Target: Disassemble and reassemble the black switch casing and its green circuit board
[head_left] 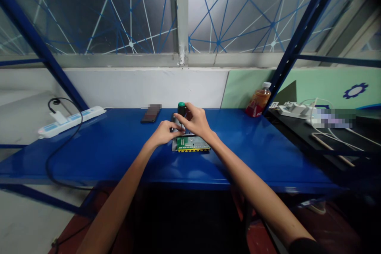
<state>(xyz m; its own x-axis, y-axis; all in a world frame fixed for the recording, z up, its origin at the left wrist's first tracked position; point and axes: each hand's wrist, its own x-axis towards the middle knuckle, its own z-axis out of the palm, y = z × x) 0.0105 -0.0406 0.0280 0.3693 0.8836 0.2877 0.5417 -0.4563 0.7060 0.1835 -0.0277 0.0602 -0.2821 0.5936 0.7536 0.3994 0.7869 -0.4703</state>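
Observation:
A screwdriver (181,107) with a green-topped black handle stands upright, tip down, over a circuit board. My right hand (195,120) is closed around its handle. My left hand (165,131) reaches in from the left with its fingertips pinched low by the screwdriver's shaft; what they hold, if anything, is too small to make out. Below both hands lies the green circuit board (186,143), with a yellow strip of terminals along its near edge and a grey metal part beside it. The far part of the board is hidden by my hands.
A dark phone (151,114) lies on the blue table (119,154) at the back left. On the far left is a white power strip (73,122) with a black cable hanging over the edge. A drink bottle (258,100) stands back right, near cables and chargers on a black surface (297,129).

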